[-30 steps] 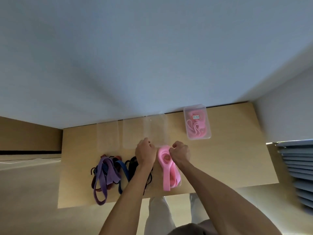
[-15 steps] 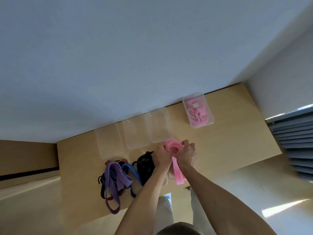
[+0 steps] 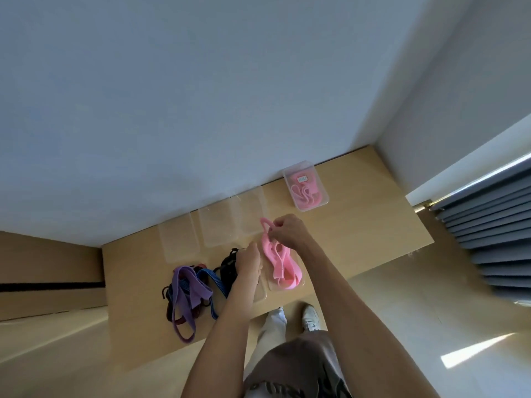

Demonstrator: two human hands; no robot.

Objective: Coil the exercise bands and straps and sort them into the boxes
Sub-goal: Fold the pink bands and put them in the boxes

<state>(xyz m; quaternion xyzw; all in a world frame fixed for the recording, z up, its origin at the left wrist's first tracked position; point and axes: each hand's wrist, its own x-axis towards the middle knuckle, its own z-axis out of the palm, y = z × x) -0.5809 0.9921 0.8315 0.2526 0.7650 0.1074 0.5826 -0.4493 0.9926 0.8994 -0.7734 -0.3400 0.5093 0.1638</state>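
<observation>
1. since half a second ago: hands parted; pink band (image 3: 277,258) no longer coiled, now stretched long over a clear box (image 3: 287,284) near the table (image 3: 359,239) front edge.
2. right hand (image 3: 290,231) pinching the band's far loop; left hand (image 3: 249,264) curled, its hold hidden.
3. open table right of the pink-filled box (image 3: 306,189); tangled bands (image 3: 189,285) left.

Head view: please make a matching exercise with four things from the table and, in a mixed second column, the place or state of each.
Things:
1. pink band
2. purple strap
3. far clear box
4. black strap

States:
A. holds pink bands already, near the wall
B. pinched at its top loop by the right hand
C. lies in the tangled pile, one end over the table edge
D. beside the left hand

Pairs: 1-B, 2-C, 3-A, 4-D
</observation>
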